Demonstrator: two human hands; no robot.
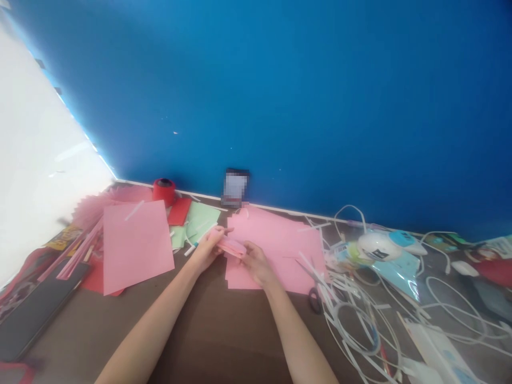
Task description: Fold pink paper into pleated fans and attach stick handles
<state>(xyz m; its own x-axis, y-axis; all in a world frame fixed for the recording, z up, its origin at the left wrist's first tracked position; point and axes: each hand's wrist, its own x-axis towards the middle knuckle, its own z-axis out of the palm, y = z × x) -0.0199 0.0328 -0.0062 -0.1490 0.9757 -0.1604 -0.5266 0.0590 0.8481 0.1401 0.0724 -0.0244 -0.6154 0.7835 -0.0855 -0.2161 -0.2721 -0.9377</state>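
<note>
Between my two hands is a piece of folded pink paper, narrow and layered, held above the table. My left hand grips its left end, and one finger reaches out past it. At the right end, the fingers of my right hand close round the paper. Beneath and behind them lies a pile of pink paper sheets. Another pink sheet rests to the left. A pair of scissors lies at the right edge of the pile, partly among paper strips and cables.
A phone leans on the blue wall. A red tape roll, a red booklet and green paper stand left of centre. White cables and packets clutter the right. A dark flat board lies far left.
</note>
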